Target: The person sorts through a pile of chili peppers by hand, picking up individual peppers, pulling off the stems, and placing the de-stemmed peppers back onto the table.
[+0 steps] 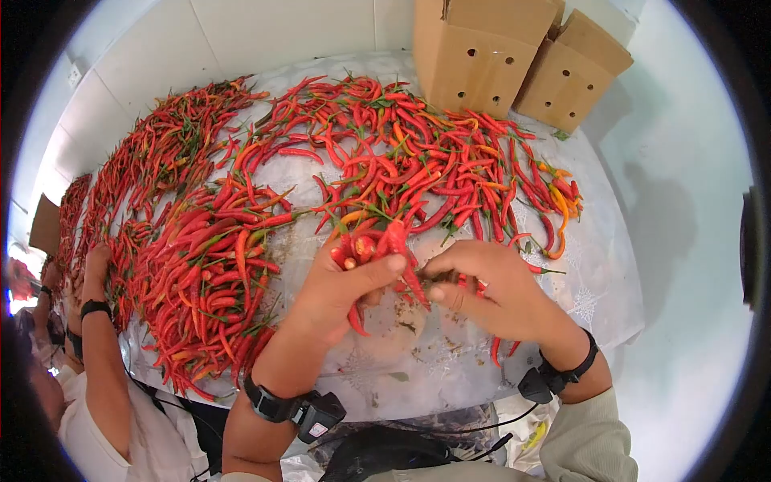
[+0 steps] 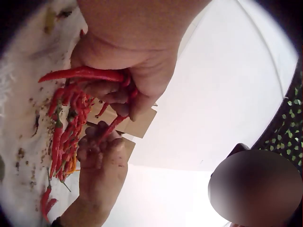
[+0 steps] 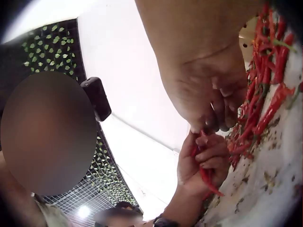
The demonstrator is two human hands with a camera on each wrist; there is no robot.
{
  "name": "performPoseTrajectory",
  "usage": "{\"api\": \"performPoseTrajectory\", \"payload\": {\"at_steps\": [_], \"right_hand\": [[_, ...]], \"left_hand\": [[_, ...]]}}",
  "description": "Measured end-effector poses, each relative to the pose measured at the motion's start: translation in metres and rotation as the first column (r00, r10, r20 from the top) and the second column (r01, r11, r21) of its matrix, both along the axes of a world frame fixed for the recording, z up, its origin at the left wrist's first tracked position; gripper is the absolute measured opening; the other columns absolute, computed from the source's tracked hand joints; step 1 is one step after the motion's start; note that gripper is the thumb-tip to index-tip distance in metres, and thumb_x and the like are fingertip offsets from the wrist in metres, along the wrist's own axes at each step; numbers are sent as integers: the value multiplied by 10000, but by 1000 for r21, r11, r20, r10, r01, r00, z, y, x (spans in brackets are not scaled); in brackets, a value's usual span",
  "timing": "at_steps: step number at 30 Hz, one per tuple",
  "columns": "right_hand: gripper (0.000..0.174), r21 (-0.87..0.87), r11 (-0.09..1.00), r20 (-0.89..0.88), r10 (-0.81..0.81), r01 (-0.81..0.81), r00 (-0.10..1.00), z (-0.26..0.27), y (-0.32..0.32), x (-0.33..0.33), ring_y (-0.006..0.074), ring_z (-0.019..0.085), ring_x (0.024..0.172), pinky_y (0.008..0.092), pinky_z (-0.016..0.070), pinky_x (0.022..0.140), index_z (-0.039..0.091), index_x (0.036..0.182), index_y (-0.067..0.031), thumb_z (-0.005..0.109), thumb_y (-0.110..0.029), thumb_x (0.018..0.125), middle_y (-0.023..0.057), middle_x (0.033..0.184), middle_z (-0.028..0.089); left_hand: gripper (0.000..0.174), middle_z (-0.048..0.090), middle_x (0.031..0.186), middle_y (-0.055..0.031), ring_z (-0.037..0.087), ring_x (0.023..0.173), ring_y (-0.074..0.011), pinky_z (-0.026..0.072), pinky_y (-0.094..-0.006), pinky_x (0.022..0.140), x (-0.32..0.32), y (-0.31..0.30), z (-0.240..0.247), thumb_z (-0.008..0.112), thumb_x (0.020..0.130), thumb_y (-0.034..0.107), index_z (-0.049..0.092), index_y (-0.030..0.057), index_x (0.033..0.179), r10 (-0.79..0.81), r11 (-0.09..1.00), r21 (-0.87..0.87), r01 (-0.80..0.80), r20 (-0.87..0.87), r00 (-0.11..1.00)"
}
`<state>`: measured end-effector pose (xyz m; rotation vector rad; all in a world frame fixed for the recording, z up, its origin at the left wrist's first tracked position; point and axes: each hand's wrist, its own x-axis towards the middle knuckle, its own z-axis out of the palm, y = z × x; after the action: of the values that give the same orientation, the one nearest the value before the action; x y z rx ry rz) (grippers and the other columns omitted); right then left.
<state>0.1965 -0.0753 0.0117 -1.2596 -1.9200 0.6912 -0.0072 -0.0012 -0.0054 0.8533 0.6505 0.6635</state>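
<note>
In the head view the left hand (image 1: 341, 293) grips a bunch of red chillies (image 1: 368, 245), its thumb laid across them and one chilli hanging below the palm. The right hand (image 1: 502, 293) is close on the right, with curled fingers at the tip of a chilli that slants out of the bunch. In the left wrist view a long red chilli (image 2: 85, 73) sticks out of the left hand (image 2: 128, 61), and the right hand (image 2: 102, 161) pinches another. The right wrist view has the right hand (image 3: 208, 90) touching the left hand (image 3: 203, 163) at the chillies.
A large heap of red chillies (image 1: 205, 281) lies left of the hands, with more spread behind. Two cardboard boxes (image 1: 482, 60) stand at the back right. Another person's arm (image 1: 100, 345) reaches in at the left. Debris dots the table cover (image 1: 434, 377).
</note>
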Motion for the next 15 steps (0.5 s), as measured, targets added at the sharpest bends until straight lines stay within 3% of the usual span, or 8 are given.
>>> {"api": "performPoseTrajectory", "payload": {"at_steps": [5,8,14,15], "right_hand": [[184,-13,1000,37,-24,24,999,-2,-2,-8,160,533,609,266,407,522,644,885,-22,715,-166,795,57,732,590],[158,-91,995,17,-42,44,999,6,-5,-8,282,585,674,365,452,597,626,852,-49,661,-197,812,108,744,602],[152,-72,997,-4,33,-33,999,6,-5,-8,271,591,702,371,458,624,632,874,-46,663,-177,804,100,768,606],[159,-77,997,-2,-28,27,1000,8,-4,-5,270,592,710,373,460,634,633,878,-47,666,-181,800,102,778,607]], "left_hand": [[308,659,899,-14,606,765,-61,487,-214,650,5,-7,4,757,760,72,622,34,1035,-105,991,78,107,-20,994],[323,667,944,-36,626,837,-92,511,-244,743,6,-8,-1,764,745,47,624,26,1036,-70,993,94,71,-8,997],[339,649,874,-14,620,783,-92,507,-241,699,5,-10,-2,771,723,48,608,29,1019,-25,992,125,28,-22,999],[339,643,866,-12,614,769,-91,499,-236,679,1,-7,-3,764,722,49,603,32,1020,-32,995,90,32,-2,999]]}}
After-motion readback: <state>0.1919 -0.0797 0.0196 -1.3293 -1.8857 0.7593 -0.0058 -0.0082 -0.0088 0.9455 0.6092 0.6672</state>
